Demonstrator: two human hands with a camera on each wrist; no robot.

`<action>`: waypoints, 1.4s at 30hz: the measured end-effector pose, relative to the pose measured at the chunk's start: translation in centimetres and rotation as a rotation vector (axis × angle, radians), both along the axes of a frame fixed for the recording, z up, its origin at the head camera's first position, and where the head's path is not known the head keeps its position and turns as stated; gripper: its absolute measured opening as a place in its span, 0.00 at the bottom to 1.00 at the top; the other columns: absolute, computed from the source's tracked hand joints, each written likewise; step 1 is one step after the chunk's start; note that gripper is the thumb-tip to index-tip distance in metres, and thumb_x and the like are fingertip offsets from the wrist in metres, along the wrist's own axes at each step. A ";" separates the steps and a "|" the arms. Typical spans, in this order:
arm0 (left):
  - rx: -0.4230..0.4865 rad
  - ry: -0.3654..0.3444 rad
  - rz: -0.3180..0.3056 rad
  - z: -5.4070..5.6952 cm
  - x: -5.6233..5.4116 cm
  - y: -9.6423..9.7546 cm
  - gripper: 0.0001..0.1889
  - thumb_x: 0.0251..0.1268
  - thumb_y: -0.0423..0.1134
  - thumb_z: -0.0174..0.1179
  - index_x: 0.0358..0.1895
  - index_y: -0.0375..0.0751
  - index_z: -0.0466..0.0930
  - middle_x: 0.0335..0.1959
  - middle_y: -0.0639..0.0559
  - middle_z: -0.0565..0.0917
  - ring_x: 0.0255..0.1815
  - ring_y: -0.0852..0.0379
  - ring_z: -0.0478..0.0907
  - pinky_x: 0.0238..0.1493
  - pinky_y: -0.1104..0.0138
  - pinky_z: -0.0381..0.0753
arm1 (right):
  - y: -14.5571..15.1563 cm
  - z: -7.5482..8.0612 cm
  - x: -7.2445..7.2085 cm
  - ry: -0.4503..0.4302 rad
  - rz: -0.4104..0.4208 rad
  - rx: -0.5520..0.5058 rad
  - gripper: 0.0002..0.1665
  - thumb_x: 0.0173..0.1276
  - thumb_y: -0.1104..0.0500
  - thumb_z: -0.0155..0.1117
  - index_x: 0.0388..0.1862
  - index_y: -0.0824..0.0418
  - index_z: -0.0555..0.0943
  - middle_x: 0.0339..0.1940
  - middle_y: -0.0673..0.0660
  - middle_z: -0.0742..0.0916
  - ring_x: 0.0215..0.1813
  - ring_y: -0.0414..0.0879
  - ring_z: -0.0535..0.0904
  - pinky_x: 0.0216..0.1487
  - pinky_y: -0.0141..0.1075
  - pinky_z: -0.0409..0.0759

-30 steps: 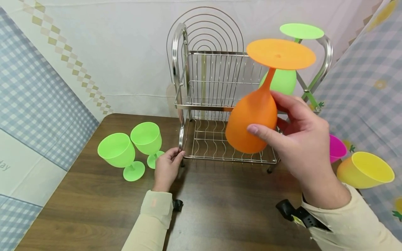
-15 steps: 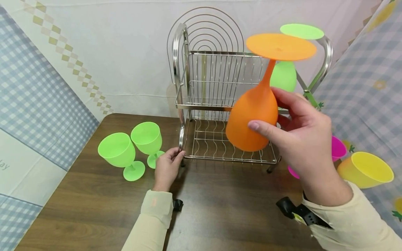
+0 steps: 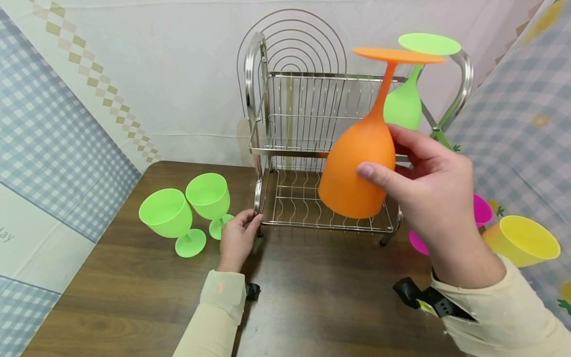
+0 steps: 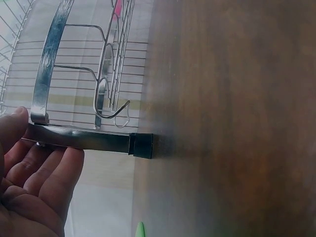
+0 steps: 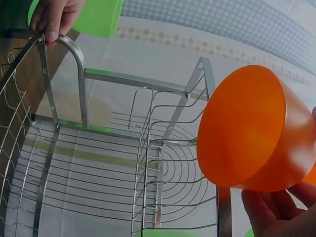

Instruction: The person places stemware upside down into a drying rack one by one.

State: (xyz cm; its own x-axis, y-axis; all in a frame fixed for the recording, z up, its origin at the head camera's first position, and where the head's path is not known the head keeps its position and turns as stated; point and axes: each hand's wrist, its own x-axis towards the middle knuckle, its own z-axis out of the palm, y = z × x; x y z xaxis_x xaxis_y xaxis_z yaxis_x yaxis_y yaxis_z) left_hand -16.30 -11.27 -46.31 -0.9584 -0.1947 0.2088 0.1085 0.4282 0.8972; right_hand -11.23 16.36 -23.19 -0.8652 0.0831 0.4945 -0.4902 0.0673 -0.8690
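Observation:
My right hand [image 3: 434,191] holds an orange plastic goblet [image 3: 357,168] by its bowl, thumb in front and fingers behind. The goblet is upside down, its round foot on top and its mouth facing down, and overlaps the upper tier of a two-tier metal dish rack [image 3: 308,153] in the head view. The right wrist view looks into the hollow bowl [image 5: 242,128]. My left hand [image 3: 238,238] pinches the front left leg of the rack, close above its black end cap [image 4: 143,145]. An upside-down green goblet [image 3: 403,106] stands at the upper tier's right end.
Two green goblets [image 3: 167,213] stand upright on the wooden table [image 3: 134,307], left of my left hand. Beyond my right wrist are a yellow goblet [image 3: 522,240] and a magenta one [image 3: 483,209], both partly hidden. Patterned cloth [image 3: 513,129] hangs around the table.
The orange goblet has turned more upright, so its foot now appears almost edge-on. My right hand has shifted slightly right, revealing more of the green goblet behind. My left hand stays put.

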 end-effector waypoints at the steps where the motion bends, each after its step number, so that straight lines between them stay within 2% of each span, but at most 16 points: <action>1: -0.002 0.001 0.000 0.0 0.0 0.0 0.09 0.69 0.38 0.65 0.44 0.35 0.86 0.40 0.42 0.89 0.41 0.49 0.87 0.43 0.58 0.87 | 0.0 0.0 0.0 -0.004 0.003 -0.003 0.30 0.52 0.70 0.79 0.57 0.66 0.84 0.49 0.59 0.88 0.50 0.50 0.84 0.47 0.28 0.84; 14: -0.005 -0.002 0.000 0.1 0.0 0.0 0.10 0.69 0.38 0.65 0.44 0.34 0.87 0.40 0.42 0.89 0.42 0.48 0.88 0.44 0.58 0.87 | 0.1 0.1 -0.1 -0.083 0.074 -0.100 0.25 0.56 0.71 0.76 0.55 0.68 0.84 0.47 0.60 0.88 0.47 0.51 0.84 0.46 0.30 0.85; 21: -0.008 -0.002 0.002 0.1 0.1 0.0 0.10 0.69 0.38 0.65 0.44 0.34 0.87 0.40 0.42 0.89 0.42 0.49 0.88 0.44 0.57 0.87 | 0.2 0.1 -0.2 -0.136 0.080 -0.104 0.24 0.59 0.69 0.75 0.57 0.66 0.84 0.48 0.59 0.89 0.49 0.51 0.84 0.49 0.30 0.84; 30: -0.003 -0.007 -0.001 0.1 0.1 0.0 0.10 0.69 0.38 0.65 0.45 0.34 0.86 0.41 0.41 0.89 0.43 0.48 0.87 0.45 0.58 0.87 | 0.3 -0.3 -0.7 -0.113 0.134 -0.179 0.23 0.61 0.72 0.72 0.56 0.71 0.83 0.44 0.61 0.89 0.47 0.51 0.84 0.50 0.32 0.84; 42: -0.007 -0.011 0.002 0.2 0.1 0.1 0.10 0.69 0.39 0.65 0.44 0.35 0.86 0.40 0.42 0.89 0.43 0.48 0.87 0.45 0.58 0.87 | 0.4 0.1 -0.9 -0.165 0.107 -0.166 0.22 0.61 0.68 0.74 0.55 0.68 0.84 0.44 0.60 0.89 0.47 0.51 0.83 0.49 0.32 0.84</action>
